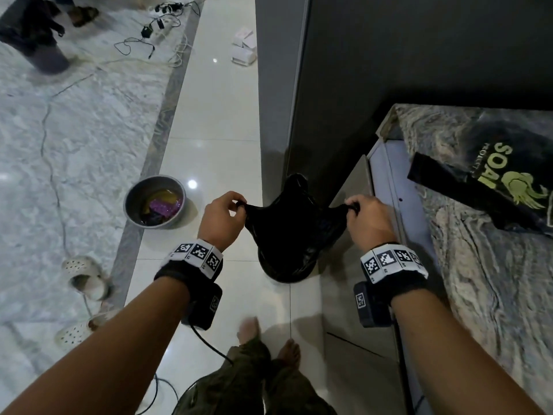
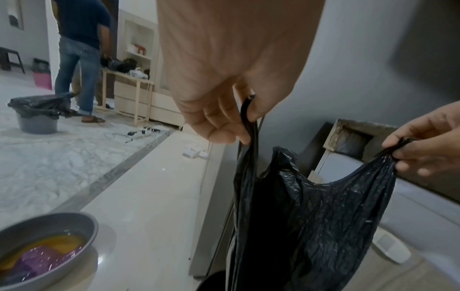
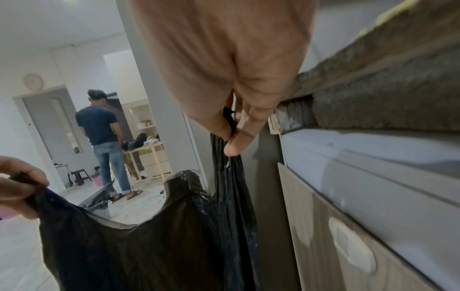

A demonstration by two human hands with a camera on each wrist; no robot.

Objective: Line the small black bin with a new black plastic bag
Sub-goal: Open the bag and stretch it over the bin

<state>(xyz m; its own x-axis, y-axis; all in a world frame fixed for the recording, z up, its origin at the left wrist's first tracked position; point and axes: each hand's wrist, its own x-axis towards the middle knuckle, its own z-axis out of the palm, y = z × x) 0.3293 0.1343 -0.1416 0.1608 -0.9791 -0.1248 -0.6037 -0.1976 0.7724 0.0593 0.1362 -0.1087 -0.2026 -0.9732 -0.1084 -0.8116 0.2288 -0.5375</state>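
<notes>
Black plastic hangs between your two hands: the bag (image 1: 294,226) is stretched open over the small black bin (image 1: 287,269), which stands on the pale tiled floor (image 1: 209,139) beside the dark cabinet (image 1: 344,85). Your left hand (image 1: 223,218) pinches one handle loop between thumb and curled fingers (image 2: 219,126), and your right hand (image 1: 369,218) pinches the other loop the same way, so each grip is clamped on the bag's top edge. The bag's body sags below and between both grips, its lower part resting over the bin's mouth; a third flap of the bag's rim stands up on the far side, toward the cabinet. How far the bag reaches inside the bin you cannot tell. To your left a grey metal bowl (image 1: 154,201) with liquid and something purple sits on the floor. On the worktop (image 1: 478,265) to your right lies a printed black bag (image 1: 484,175).
</notes>
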